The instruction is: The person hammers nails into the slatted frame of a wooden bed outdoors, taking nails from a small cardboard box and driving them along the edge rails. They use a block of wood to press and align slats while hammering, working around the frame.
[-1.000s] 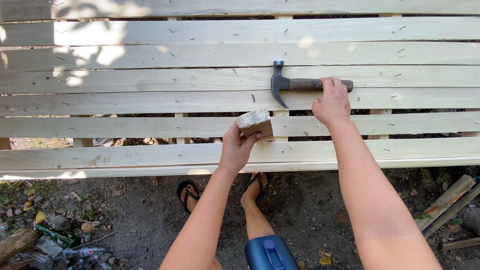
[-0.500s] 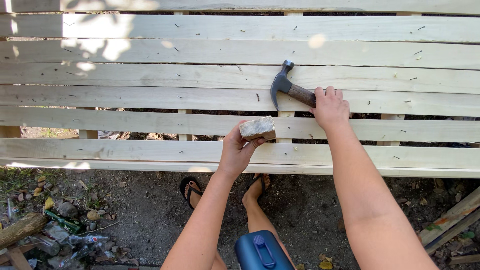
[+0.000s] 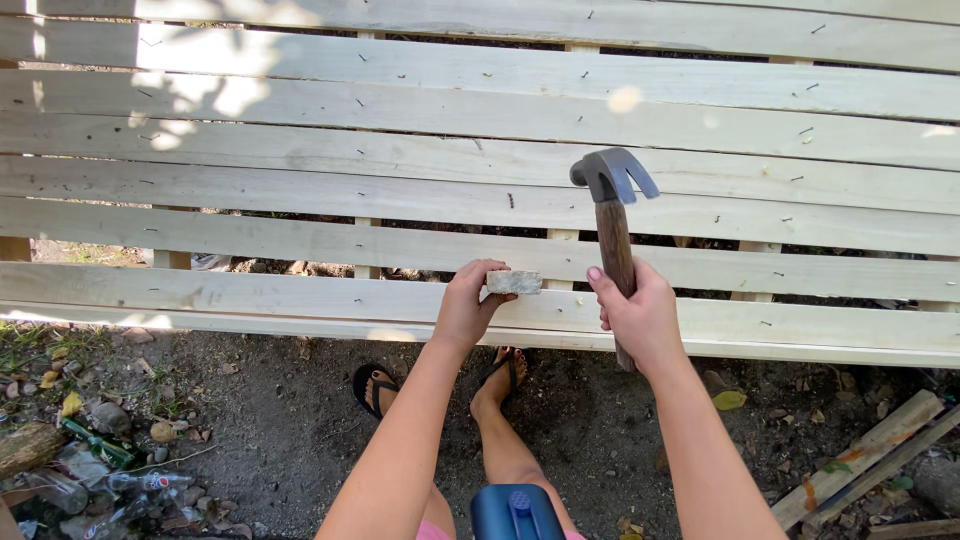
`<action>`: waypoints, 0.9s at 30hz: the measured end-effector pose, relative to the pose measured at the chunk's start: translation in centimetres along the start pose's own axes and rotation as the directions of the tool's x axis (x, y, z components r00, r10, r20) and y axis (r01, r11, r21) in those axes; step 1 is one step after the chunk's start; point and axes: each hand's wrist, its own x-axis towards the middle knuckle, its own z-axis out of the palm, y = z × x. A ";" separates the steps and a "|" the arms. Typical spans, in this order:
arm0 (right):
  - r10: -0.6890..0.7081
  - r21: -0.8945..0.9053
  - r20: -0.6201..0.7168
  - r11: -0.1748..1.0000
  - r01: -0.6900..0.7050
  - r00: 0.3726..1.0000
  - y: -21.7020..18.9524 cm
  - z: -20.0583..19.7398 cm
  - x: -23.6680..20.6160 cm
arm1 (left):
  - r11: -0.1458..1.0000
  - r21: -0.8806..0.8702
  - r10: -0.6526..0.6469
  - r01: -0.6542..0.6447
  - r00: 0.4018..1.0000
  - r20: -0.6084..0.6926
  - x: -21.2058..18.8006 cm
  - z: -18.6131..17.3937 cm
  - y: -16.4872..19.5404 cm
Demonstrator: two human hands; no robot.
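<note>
A person's right hand [image 3: 640, 315] grips a claw hammer [image 3: 612, 215] by its wooden handle, head raised toward 12 o'clock over pale slats [image 3: 300, 240] studded with nails. The left hand [image 3: 468, 305] pinches a small wooden block [image 3: 514, 282] against a slat, the block at 9 o'clock from the hammer handle, just beside it. Below, at 6 o'clock, feet in sandals [image 3: 375, 385] stand on dirt; a blue container [image 3: 515, 512] sits at the bottom edge.
</note>
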 end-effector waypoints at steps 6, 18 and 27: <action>0.026 0.040 -0.012 0.999 -0.025 1.000 0.8 0.8 -7.4 | 0.991 0.088 -0.097 0.099 0.995 -0.024 0.2 -1.6 0.1; 0.329 0.137 0.007 0.935 -0.327 0.944 5.0 4.0 -4.8 | 0.990 0.072 -0.120 0.121 0.993 -0.015 -0.8 -2.4 1.4; 0.264 0.217 0.046 0.939 -0.268 0.963 4.7 5.8 -3.7 | 0.947 -0.320 -0.082 0.030 0.985 -0.152 -0.1 -6.8 2.9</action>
